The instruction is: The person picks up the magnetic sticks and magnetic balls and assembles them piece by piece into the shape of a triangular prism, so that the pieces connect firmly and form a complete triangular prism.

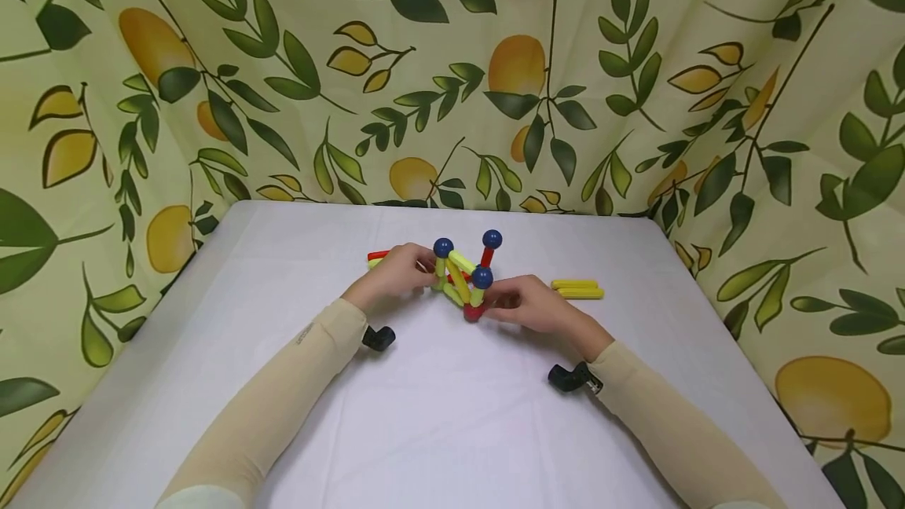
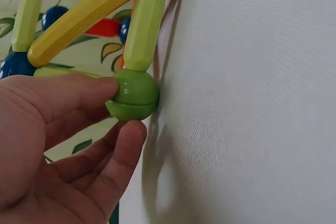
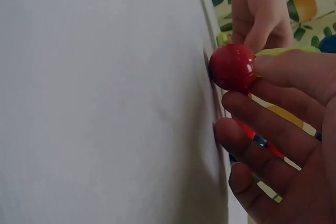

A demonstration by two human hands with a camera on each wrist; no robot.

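Note:
A magnetic stick-and-ball structure point(image 1: 458, 280) stands on the table between both hands. Its upper corners are blue balls point(image 1: 482, 277), joined by yellow-green, yellow and red sticks, and one red stick rises to another blue ball point(image 1: 492, 239). My left hand point(image 1: 399, 269) pinches the green ball point(image 2: 134, 95) at the lower left corner between its fingertips. On the other side, my right hand point(image 1: 526, 305) pinches the red ball point(image 3: 232, 67) at the near bottom corner, its remaining fingers spread beside it. The far base is partly hidden by the front sticks.
Yellow sticks point(image 1: 577, 289) lie to the right, beyond the right hand. A red stick point(image 1: 379, 255) and a yellow-green one lie partly hidden behind the left hand. The white-covered table point(image 1: 438, 415) meets a leaf-and-fruit patterned curtain point(image 1: 452, 100) at the back and sides.

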